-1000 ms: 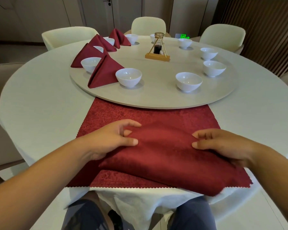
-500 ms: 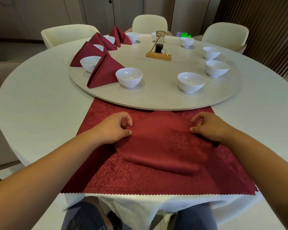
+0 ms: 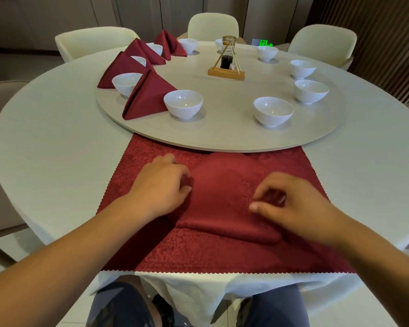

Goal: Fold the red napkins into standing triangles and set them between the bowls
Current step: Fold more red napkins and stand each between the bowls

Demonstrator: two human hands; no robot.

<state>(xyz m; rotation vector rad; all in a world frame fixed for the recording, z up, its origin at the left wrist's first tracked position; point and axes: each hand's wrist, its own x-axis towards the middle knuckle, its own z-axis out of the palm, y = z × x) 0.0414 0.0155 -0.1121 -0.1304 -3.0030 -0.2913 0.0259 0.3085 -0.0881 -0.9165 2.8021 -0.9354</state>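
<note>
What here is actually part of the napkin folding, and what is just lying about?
In the job: the napkin, pinched by the left hand and right hand; four folded triangles; the bowls they stand between.
Lying about: bottle stand, chairs, red cloth underneath.

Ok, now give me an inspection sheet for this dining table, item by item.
Surface: round table under a white cloth, with a turntable on it.
Job's things: half-folded napkin lying on a spread red cloth at the near edge; four standing napkins between bowls on the turntable's left side; the bowls on the right have none between them.
Clutter: bottle stand with a wooden base, mid-turntable.
Grippers: left hand pinches the napkin's left edge; right hand pinches its right side.
Cables: nothing seen.
Surroundings: cream chairs around the far side; green sign behind.
</note>
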